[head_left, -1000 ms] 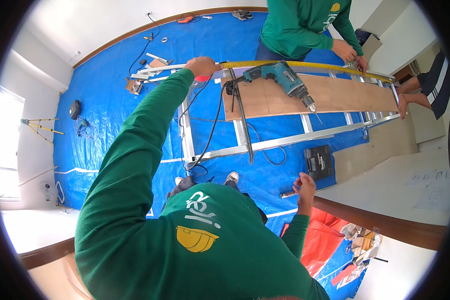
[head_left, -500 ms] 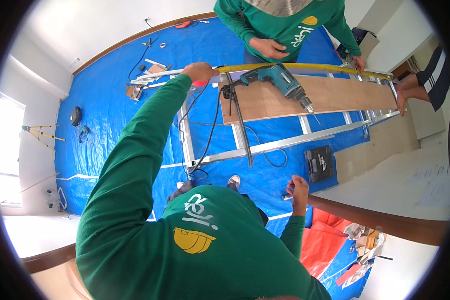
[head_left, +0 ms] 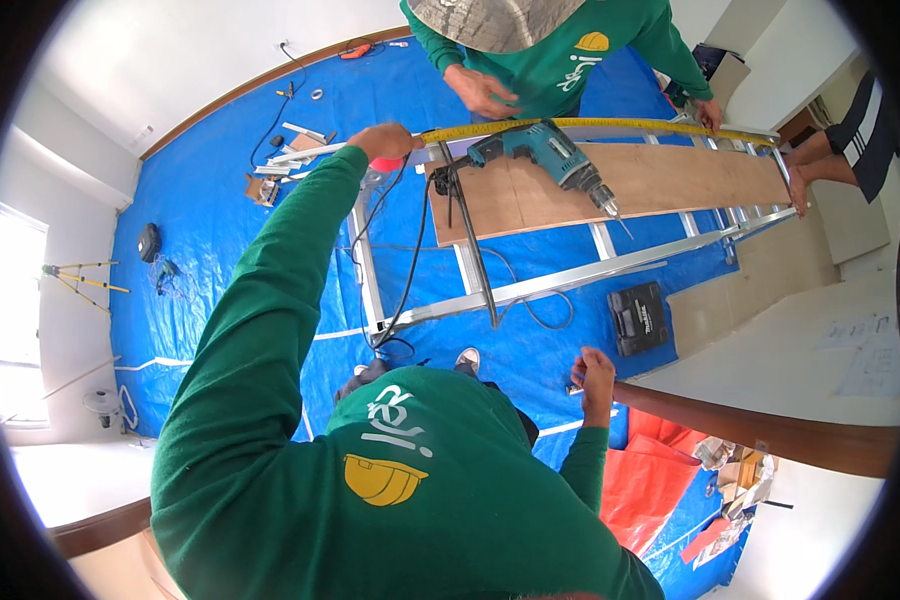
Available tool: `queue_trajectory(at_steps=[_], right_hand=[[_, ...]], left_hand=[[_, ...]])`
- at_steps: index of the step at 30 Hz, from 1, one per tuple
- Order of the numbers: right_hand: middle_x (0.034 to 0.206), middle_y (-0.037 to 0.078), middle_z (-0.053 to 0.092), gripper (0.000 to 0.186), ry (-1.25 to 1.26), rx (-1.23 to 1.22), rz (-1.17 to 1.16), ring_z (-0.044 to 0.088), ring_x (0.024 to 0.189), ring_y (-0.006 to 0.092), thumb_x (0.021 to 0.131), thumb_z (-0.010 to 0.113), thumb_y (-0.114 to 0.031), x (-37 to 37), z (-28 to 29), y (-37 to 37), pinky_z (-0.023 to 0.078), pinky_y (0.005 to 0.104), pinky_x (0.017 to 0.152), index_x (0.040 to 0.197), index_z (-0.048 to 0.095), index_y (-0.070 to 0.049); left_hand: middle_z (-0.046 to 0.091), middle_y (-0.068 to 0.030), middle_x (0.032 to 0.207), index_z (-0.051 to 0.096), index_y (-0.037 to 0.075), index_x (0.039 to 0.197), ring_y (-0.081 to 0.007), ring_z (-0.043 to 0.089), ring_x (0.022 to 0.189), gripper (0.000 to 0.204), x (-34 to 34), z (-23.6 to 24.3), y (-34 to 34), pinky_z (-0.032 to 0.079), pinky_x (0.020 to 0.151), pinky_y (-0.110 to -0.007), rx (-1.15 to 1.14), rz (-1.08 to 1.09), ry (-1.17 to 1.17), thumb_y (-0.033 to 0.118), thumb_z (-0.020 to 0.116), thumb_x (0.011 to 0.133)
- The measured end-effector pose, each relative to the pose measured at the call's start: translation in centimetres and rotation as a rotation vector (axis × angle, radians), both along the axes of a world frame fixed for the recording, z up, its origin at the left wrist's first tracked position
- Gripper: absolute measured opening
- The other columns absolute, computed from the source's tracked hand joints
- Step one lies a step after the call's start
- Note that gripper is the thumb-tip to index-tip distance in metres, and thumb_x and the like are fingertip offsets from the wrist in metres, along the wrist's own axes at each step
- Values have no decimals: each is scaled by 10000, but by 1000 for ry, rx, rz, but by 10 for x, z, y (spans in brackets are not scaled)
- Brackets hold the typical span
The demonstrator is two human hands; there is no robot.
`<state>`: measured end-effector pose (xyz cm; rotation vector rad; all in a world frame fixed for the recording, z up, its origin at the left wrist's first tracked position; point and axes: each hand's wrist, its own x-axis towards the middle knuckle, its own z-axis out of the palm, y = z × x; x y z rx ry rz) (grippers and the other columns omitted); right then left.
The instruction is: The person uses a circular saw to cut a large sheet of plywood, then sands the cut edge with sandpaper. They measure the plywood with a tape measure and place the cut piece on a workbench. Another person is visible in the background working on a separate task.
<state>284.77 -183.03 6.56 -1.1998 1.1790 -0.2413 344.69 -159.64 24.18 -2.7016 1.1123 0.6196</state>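
Observation:
My left hand (head_left: 388, 142) is closed on the end of a yellow tape measure (head_left: 590, 122), at the ladder's left end. The tape runs right along the far side of an aluminium ladder (head_left: 535, 287) to a co-worker's hand (head_left: 708, 115). A wooden board (head_left: 690, 185) lies on the ladder, with a teal power drill (head_left: 560, 160) resting across its left part, bit pointing right. My right hand (head_left: 597, 378) hangs low at the right, fingers curled. A small object shows by its fingertips, too small to name.
A co-worker in green (head_left: 610, 50) stands behind the ladder. Another person's bare feet (head_left: 798, 190) are at its right end. A black tool case (head_left: 641, 318) lies on the blue sheet (head_left: 240, 220). A black cable (head_left: 422, 260) hangs from the drill. A yellow tripod (head_left: 80, 277) stands left.
The view has shifted slightly. The co-worker leans further in, head lower over the tape. My left hand still holds the tape end, and my right hand stays curled.

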Motion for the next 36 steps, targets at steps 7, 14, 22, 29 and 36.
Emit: queue_trajectory(at_steps=[7,14,22,29,36], right_hand=[[871,7,673,201,-24,-3,8,650,730,121,1002,696,-278,7,0,2,544,290,612,1073,711,-91],[880,13,674,227,-8,9,22,649,730,124,1001,698,-281,13,4,4,544,291,616,1096,713,-76],[878,13,676,223,-4,14,41,653,735,125,1000,695,-276,12,-6,0,543,296,615,1095,707,-75],[886,20,688,244,11,16,48,661,737,128,995,701,-280,7,-13,-4,551,309,621,1119,706,-70],[876,15,673,223,25,-7,2,652,731,125,1003,691,-264,-4,-11,-3,546,298,612,1124,715,-78]], left_hand=[[673,-170,1385,656,126,1391,-398,647,1244,523,7,-5,4,508,1050,-511,-7,-80,54,488,429,1090],[653,-193,1388,646,94,1350,-368,657,1228,461,15,-23,10,521,1033,-463,-51,-328,-81,423,447,1096],[749,-212,1051,721,24,1153,-384,720,1005,419,17,-42,6,552,904,-480,-281,121,41,390,535,1063],[723,-226,1251,672,53,1354,-376,677,1216,515,18,-51,26,530,996,-467,-330,52,31,450,590,1036],[698,-37,1086,541,180,1535,-163,646,937,581,25,-19,54,534,864,-342,-545,241,484,455,612,1028]])
